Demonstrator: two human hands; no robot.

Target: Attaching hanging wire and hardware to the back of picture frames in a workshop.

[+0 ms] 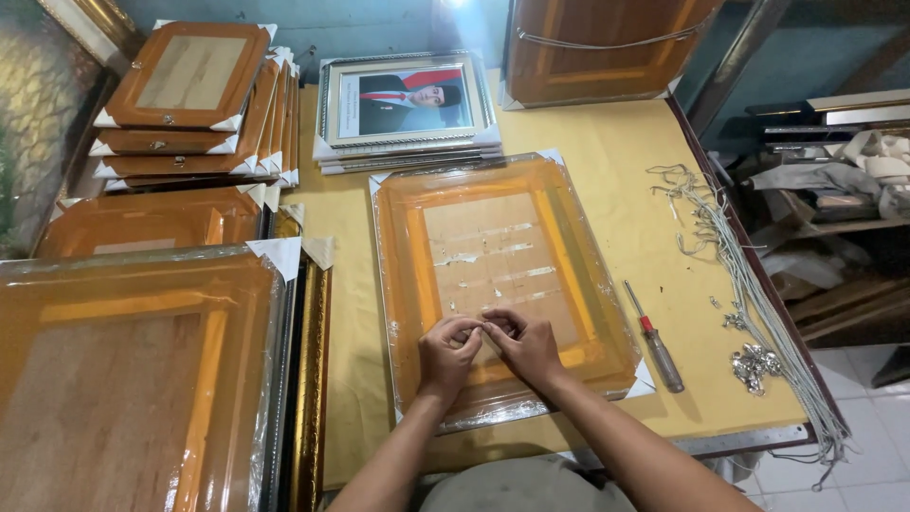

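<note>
Both hands, left hand [449,347] and right hand [524,343], pinch something tiny, too small to tell, over the wrapped frame [500,284]; a screwdriver [653,338] lies just right of them.

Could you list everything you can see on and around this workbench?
Wrapped picture frame: one, orange-brown back up under clear film, middle of the table, beneath both hands.
Table: one, yellow top.
Framed portrait: one on top of a small stack, silver-edged, at the far side.
Stacked frame backs: several, brown with white corner guards, far left.
Wrapped frames: at least two, orange-brown, near left.
Large frame: one, brown, with a hanging cord, standing at the far edge.
Screwdriver: one, red and dark handle, right of the middle frame.
Cords: a bundle, grey-white, along the right edge.
Small metal fittings: a pile, silver, by the cords.
Left hand: fingers pinched together with the other hand's on the frame back.
Right hand: likewise; what they pinch is too small to tell.
</note>
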